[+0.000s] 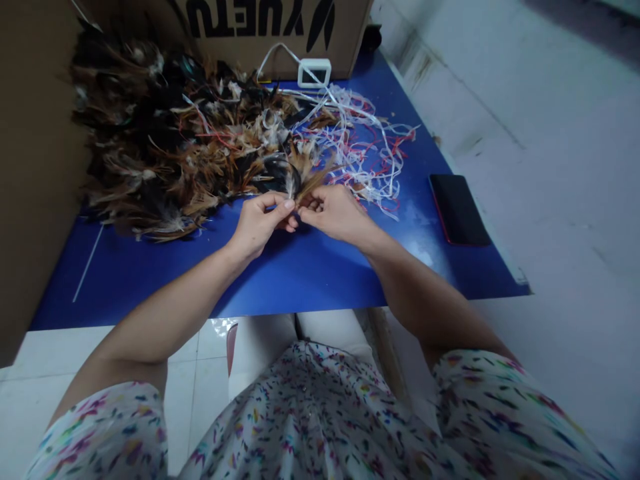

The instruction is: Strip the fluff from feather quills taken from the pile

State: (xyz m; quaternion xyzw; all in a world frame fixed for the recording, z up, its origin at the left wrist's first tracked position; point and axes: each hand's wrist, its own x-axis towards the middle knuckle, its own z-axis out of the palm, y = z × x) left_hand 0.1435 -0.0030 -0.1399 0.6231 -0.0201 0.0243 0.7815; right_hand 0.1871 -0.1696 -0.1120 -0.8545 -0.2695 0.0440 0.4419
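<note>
Both your left hand (pixel 256 223) and right hand (pixel 340 212) pinch feathers (pixel 314 183) for close handling, the pile (pixel 165 153) at ten o'clock, the next move likely wanting delicacy.

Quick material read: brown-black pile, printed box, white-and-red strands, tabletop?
Pile: looks like feathers, given the quills and wispy barbs; partly glossy.
Printed box: likely cardboard; matte brown with black lettering.
Strands: perhaps plastic; thin, tangled and pale, but string is possible.
Tabletop: smooth blue with a soft sheen; laminate, paint or plastic sheet, can't tell.
</note>
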